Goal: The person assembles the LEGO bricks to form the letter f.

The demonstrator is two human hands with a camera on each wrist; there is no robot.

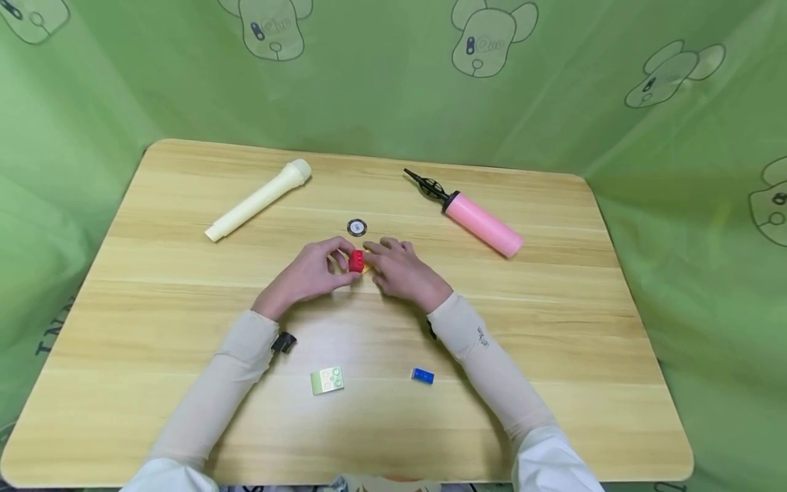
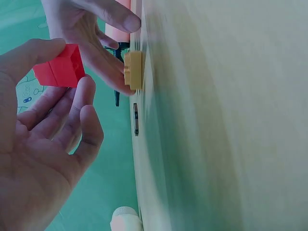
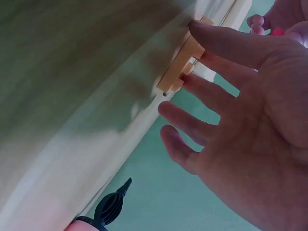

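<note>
My left hand (image 1: 311,272) pinches a red building brick (image 1: 357,261) between thumb and fingers, holding it up off the table. In the left wrist view a seam line runs across the red brick (image 2: 60,68). Just to the right, my right hand (image 1: 404,272) reaches over a yellow-orange building brick (image 2: 135,71) that lies studs up on the tabletop. In the right wrist view its fingers are spread and loosely extended, with the thumb tip overlapping one end of the yellow-orange brick (image 3: 177,67). From the head view most of that brick is hidden by the hands.
Just beyond the hands lies a round black-and-white chip (image 1: 356,227). A cream toy microphone (image 1: 261,199) is at the back left, a pink hand pump (image 1: 482,224) at the back right. Nearer the front are a green-and-white card-like piece (image 1: 327,380) and a blue brick (image 1: 422,376).
</note>
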